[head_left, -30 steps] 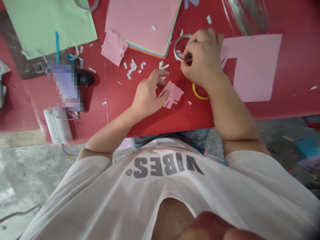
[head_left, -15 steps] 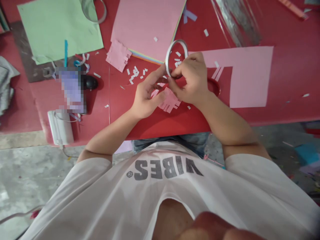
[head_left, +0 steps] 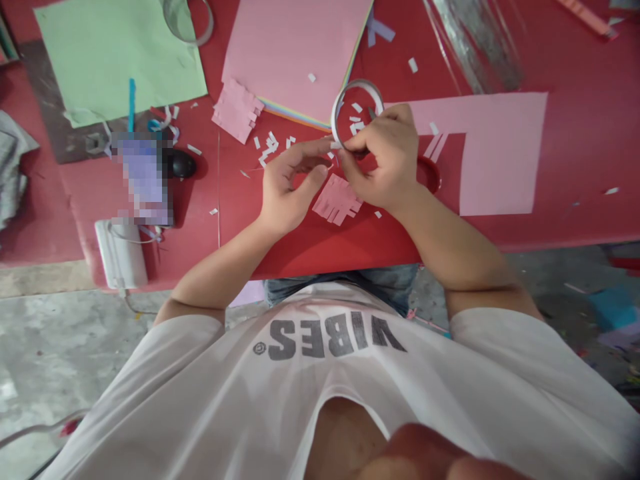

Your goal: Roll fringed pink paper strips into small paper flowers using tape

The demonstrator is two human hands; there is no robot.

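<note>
My right hand (head_left: 383,160) grips a white ring of tape (head_left: 356,90), holding it upright above the red table (head_left: 575,220). My left hand (head_left: 287,183) reaches its forefinger and thumb to the ring's lower left edge and pinches at the tape's end there. Just below both hands a small pink paper piece (head_left: 337,200) with fringe cuts lies flat on the table. Small white paper bits (head_left: 270,147) are scattered to the left of my hands.
A pink paper stack (head_left: 295,50) lies at the back, a green sheet (head_left: 120,53) at far left, a cut pink sheet (head_left: 500,153) at right. Another fringed pink piece (head_left: 236,110), a black object (head_left: 181,163), a white box (head_left: 120,253) and a red ring (head_left: 430,173) lie about.
My right hand lifted the tape ring from the table and brought it toward my left hand, which rose off the pink fringed piece to pinch at the ring.
</note>
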